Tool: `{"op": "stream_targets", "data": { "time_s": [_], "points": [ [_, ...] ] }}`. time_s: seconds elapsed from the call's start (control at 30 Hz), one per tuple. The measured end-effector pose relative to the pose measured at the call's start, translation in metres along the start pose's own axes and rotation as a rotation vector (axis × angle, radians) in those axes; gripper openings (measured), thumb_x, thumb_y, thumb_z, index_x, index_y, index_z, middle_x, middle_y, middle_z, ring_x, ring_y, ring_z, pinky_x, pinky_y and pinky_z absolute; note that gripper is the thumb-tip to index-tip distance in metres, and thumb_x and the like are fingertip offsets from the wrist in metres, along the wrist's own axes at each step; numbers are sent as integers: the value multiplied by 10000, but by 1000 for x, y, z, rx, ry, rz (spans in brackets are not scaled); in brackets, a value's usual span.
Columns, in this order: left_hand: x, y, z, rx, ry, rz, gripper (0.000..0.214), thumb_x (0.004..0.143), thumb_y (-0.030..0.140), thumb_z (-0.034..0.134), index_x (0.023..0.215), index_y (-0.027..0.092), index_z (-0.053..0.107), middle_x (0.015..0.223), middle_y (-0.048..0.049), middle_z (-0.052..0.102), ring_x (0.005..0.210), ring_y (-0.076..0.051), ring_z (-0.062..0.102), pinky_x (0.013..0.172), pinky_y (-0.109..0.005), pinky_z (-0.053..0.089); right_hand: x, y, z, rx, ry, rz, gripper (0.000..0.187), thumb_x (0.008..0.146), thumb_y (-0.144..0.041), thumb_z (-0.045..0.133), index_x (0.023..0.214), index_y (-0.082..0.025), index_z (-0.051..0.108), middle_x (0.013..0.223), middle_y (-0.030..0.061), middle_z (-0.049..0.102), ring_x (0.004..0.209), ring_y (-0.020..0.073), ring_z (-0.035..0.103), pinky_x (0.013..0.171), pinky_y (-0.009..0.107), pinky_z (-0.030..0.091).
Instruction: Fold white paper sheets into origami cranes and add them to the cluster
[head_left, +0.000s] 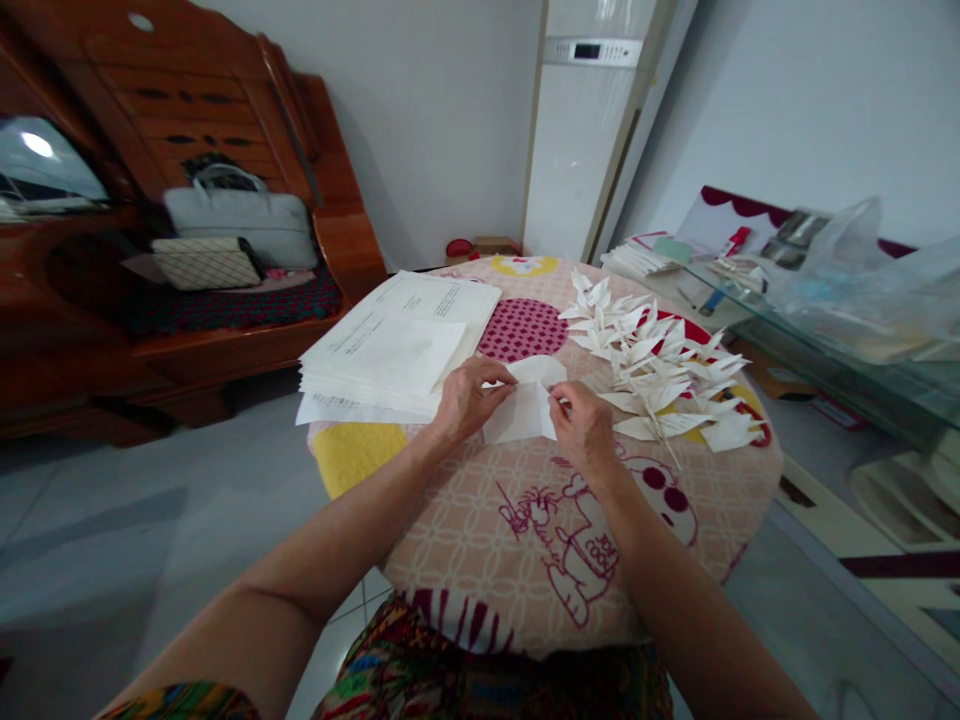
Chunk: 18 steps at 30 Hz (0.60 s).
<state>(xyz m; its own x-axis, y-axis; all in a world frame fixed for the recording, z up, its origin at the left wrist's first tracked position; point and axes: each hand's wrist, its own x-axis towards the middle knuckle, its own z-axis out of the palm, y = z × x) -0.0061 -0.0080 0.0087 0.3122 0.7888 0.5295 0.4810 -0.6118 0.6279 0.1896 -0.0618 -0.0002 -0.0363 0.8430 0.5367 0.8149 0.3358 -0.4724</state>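
A small white sheet of paper (519,415), partly folded, lies on the cloth-covered round table (480,520) between my two hands. My left hand (471,400) pinches its left upper edge between thumb and fingers. At the right edge, my right hand (583,425) has its fingers closed on the paper. To the left of my left hand rests a thick stack of printed paper (397,340) with a smaller blank sheet on top. Beyond my right hand spreads a heap of folded white paper cranes (645,360).
A wooden armchair (202,100) holding a grey bag (240,225) and a quilted purse (202,262) stands at the left. On the right is a glass-topped table (847,350) with a plastic bag (862,265) and papers. A tall white air conditioner (577,150) stands behind.
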Motion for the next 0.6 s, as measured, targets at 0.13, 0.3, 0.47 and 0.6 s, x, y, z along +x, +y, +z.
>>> {"op": "stream_targets", "data": {
  "time_s": [0.13,0.3,0.47,0.6],
  "points": [
    [-1,0,2,8,-8,17,100,848,226,641,848,202,738,900,-53,729,905,-197,654,884,-334,502,0,-1,2,13,11,12,148,862,-140,483,824,-219,602,836,71,662,795,208,611,737,303,464],
    [1,0,7,61,-42,56,134,860,188,599,895,194,728,889,-52,729,862,-191,649,845,-326,499,2,-2,3,2,26,19,147,839,-119,487,790,-211,591,808,78,651,758,206,597,727,306,462],
    [7,2,11,57,-59,117,122,884,223,613,900,189,730,913,-62,747,908,-209,647,859,-343,485,3,-1,4,41,42,-8,156,835,-107,495,777,-222,583,818,65,666,767,191,616,733,284,475],
    [9,4,13,43,-29,118,95,864,213,640,862,180,729,868,-53,745,860,-197,644,821,-336,490,3,1,7,110,122,-73,157,822,-97,504,760,-224,572,791,51,670,752,187,627,721,285,489]
  ]
}}
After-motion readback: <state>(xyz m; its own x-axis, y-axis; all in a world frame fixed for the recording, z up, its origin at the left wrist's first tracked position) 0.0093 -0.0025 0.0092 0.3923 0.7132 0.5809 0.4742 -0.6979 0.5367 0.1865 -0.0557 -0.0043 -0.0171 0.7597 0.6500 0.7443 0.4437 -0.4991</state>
